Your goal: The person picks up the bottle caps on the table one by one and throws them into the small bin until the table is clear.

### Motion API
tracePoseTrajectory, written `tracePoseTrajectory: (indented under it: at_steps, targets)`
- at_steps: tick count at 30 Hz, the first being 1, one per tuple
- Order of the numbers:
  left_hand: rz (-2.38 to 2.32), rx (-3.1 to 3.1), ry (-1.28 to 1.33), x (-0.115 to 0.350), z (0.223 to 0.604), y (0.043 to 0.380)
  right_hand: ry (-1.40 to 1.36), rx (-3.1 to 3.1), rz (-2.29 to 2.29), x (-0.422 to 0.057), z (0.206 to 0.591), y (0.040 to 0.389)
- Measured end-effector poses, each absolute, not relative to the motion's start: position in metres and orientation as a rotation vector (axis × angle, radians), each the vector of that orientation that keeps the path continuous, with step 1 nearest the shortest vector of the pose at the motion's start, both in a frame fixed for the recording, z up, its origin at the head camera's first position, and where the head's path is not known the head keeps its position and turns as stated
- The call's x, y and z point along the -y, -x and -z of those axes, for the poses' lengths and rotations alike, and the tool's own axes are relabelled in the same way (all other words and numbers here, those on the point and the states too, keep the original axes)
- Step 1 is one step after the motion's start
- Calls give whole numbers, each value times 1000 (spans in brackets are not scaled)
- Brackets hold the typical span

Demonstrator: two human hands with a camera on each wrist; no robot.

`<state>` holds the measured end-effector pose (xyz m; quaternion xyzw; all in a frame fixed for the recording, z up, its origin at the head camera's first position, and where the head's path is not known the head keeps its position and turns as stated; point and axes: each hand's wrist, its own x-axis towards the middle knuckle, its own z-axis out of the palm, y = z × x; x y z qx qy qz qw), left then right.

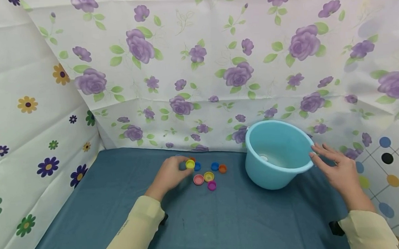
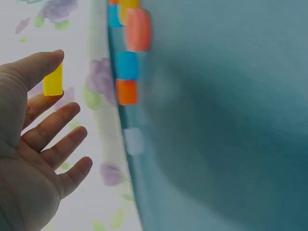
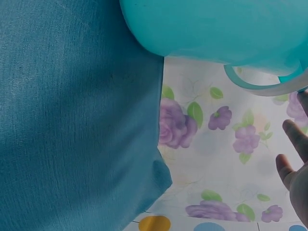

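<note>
My left hand (image 1: 169, 176) pinches a small yellow cap (image 1: 190, 164) between thumb and index finger. The other fingers of that hand (image 2: 53, 139) are spread, and the yellow cap (image 2: 54, 81) shows edge-on. Close beside it on the cloth lie several more small round caps: a coral one (image 1: 198, 180), another yellow one (image 1: 209, 177), a magenta one (image 1: 212, 185), blue ones (image 1: 215, 166) and orange ones (image 1: 223, 168). My right hand (image 1: 338, 168) is at the right rim of a light blue bucket (image 1: 272, 177), its fingers extended and the fingertips at the rim.
Blue cloth (image 1: 250, 222) covers the table. A flower-printed sheet (image 1: 191, 84) hangs along the back edge, with another patterned sheet (image 1: 42, 127) at the left. The bucket's handle (image 3: 260, 89) shows in the right wrist view.
</note>
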<state>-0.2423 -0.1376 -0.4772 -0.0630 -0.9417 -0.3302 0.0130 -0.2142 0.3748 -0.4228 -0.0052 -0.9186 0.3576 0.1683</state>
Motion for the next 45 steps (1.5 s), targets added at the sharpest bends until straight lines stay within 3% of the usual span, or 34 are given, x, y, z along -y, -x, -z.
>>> tracePoseTrajectory:
  at_steps: [20,45]
  targets:
    - [1126,2718,538,67,384,253,-5,2611,-954,-377,426,215]
    - [1179,2674,654,-14,363,268,-32,2631,-938,-377,424,213]
